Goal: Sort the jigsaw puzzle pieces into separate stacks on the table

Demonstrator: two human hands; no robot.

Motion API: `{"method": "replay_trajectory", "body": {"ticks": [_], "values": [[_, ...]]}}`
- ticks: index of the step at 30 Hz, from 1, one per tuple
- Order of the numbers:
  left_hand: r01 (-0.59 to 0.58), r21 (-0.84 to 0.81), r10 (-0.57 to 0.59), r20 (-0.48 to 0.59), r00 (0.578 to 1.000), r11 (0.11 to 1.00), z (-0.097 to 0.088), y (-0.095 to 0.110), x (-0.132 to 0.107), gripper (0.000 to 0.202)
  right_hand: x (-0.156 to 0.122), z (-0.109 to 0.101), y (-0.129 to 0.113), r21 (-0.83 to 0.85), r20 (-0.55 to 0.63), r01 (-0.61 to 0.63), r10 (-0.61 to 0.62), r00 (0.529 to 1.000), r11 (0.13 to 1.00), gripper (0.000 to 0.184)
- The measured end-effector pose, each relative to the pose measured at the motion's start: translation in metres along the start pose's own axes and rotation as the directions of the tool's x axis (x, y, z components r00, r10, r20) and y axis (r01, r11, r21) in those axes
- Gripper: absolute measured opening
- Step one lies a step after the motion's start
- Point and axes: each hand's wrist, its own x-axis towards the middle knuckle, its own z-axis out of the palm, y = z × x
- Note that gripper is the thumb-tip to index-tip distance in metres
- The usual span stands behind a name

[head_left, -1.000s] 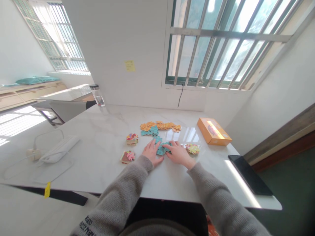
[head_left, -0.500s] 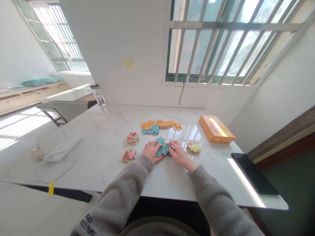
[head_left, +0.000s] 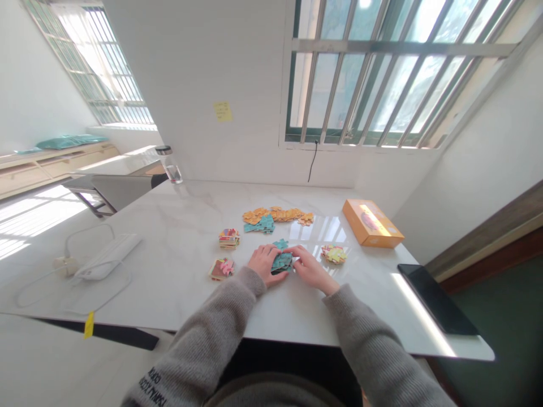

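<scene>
Both hands are at a pile of teal jigsaw puzzle pieces point(head_left: 281, 261) near the front of the table. My left hand point(head_left: 263, 263) wraps round the pile's left side, thumb along the near edge and fingers over the top. On the right side, my right hand point(head_left: 309, 268) has its fingertips bent against the pieces; its palm hides part of them. Just beyond lies a second teal pile of puzzle pieces point(head_left: 262, 224), touching a long row of orange puzzle pieces point(head_left: 285, 214).
Left of the hands sit a stack of colourful pieces point(head_left: 229, 238) and a brown and pink stack point(head_left: 221, 269). To the right are a yellowish pile point(head_left: 334, 254), an orange box point(head_left: 373, 223) and a black tablet point(head_left: 436, 299). A power strip point(head_left: 106, 257) and bottle point(head_left: 169, 164) stand left.
The teal pieces between my hands are pressed into a narrower, neater pile. My left thumb has moved right along its near edge, and my right fingers have shifted to its right side.
</scene>
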Motion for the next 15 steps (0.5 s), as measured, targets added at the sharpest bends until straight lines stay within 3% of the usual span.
{"method": "replay_trajectory", "body": {"ticks": [5,12,15], "values": [[-0.063,-0.06,0.059,-0.067,0.996,0.996,0.003,-0.007,0.003,0.03,-0.003,0.0,0.001,-0.151,0.045,0.125,-0.12,0.992,0.981,0.056],[-0.102,-0.177,0.076,-0.147,0.986,0.979,0.01,-0.009,0.004,0.034,0.006,0.005,0.019,-0.295,-0.112,0.158,-0.199,0.974,0.942,0.025],[-0.094,-0.228,0.061,-0.151,0.987,0.969,0.008,-0.006,0.004,0.032,0.008,0.002,0.022,-0.262,-0.097,0.185,-0.216,0.972,0.947,0.018]]}}
